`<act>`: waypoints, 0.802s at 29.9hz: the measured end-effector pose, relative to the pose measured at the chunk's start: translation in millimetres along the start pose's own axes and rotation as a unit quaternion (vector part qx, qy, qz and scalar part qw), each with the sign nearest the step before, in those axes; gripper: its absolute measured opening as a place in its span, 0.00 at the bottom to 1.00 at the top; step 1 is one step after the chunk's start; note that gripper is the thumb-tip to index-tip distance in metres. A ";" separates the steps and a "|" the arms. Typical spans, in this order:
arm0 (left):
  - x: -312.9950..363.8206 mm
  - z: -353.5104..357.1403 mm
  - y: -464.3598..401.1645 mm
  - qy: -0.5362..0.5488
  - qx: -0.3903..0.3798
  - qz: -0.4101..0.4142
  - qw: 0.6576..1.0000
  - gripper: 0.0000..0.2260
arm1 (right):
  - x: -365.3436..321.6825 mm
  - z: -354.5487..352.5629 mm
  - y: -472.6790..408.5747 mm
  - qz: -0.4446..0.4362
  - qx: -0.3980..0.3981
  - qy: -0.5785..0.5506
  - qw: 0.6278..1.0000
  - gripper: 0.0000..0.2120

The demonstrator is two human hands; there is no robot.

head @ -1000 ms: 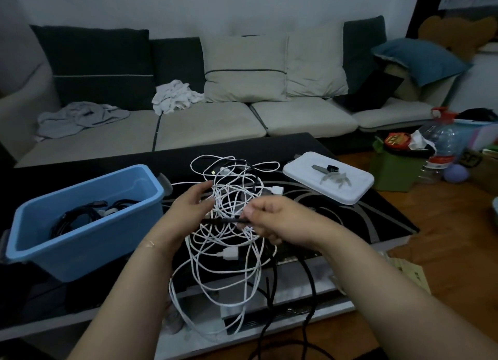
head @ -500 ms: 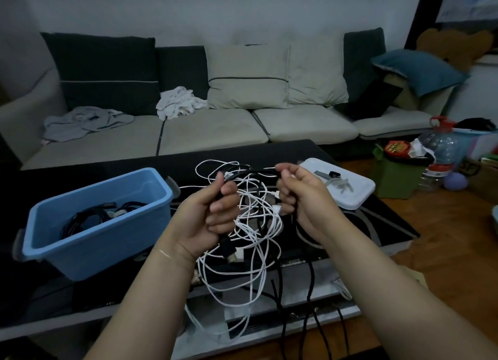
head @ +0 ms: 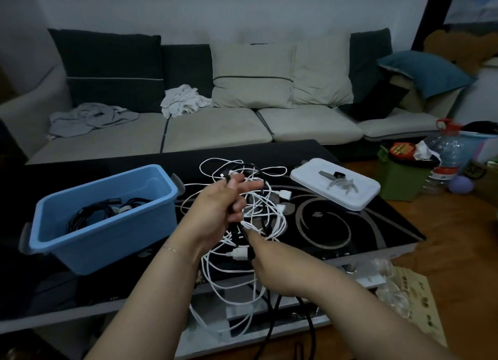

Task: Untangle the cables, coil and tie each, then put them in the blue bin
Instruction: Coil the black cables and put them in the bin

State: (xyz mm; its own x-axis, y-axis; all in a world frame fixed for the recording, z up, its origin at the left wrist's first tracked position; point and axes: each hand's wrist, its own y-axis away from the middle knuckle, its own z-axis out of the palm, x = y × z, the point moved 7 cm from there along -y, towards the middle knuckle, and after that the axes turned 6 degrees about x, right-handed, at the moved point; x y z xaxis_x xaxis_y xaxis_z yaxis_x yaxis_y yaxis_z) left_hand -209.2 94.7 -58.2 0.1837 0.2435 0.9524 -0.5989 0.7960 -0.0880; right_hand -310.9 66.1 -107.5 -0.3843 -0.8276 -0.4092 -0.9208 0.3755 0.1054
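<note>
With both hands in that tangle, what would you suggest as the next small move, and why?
Probably draw the black cable down and out with the right hand while the left hand holds its upper part. The white cables loop around it, and it already hangs off the table edge.

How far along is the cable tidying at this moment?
Partly done: the blue bin already holds a few dark coiled cables. In hand: the left hand grips a black cable lifted out of the white tangle, while the right hand reaches in below it. Left: the white cables remain knotted, uncoiled and untied on the table.
</note>
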 end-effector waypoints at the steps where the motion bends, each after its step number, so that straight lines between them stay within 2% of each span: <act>1: -0.8 1.6 0.9 -0.041 -0.005 0.015 0.999 0.11 | -0.8 0.5 0.7 -0.006 -0.012 -0.002 1.000 0.32; 6: -11.8 10.9 0.5 -0.161 -0.018 0.058 0.985 0.19 | 8.2 -2.9 -1.7 -0.025 -0.039 -0.014 0.999 0.31; 9: -19.7 12.2 -2.3 -0.262 -0.027 0.093 0.960 0.18 | 16.7 -5.9 -7.2 -0.031 -0.014 -0.034 0.999 0.21; 11: -25.2 9.1 -5.6 -0.398 -0.023 0.137 0.907 0.17 | 19.3 -7.8 -11.4 -0.029 0.008 -0.047 0.998 0.14; 13: -27.5 8.1 -6.1 -0.523 -0.024 0.166 0.836 0.17 | 21.7 -12.8 -15.5 -0.016 0.038 -0.047 0.998 0.12; 16: -29.7 16.1 -2.1 -0.614 -0.051 0.190 0.765 0.19 | 26.6 -23.1 -16.3 -0.008 0.086 -0.018 0.996 0.12; 19: -33.6 21.1 -0.2 -0.692 -0.065 0.183 0.695 0.17 | 30.9 -34.4 -13.6 0.001 0.138 0.014 0.990 0.10; 20: -35.4 20.7 -0.7 -0.700 -0.065 0.174 0.690 0.16 | 34.0 -38.9 -12.2 0.013 0.159 0.015 0.987 0.12; 22: -37.4 19.3 -0.3 -0.680 -0.070 0.144 0.715 0.17 | 38.3 -44.1 -13.2 0.031 0.180 0.009 0.983 0.13; 24: -38.0 20.5 1.6 -0.647 -0.079 0.121 0.749 0.21 | 42.5 -45.7 -16.7 0.033 0.166 -0.030 0.985 0.06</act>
State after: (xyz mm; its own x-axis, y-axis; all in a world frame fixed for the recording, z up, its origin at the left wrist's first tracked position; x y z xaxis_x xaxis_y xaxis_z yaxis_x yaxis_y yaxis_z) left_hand -233.1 75.4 -88.6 -0.8854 -0.2680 0.3799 -0.3742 0.8957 -0.2403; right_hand -314.9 5.6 -85.2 -0.4296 -0.7739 -0.4653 -0.8176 0.5521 -0.1633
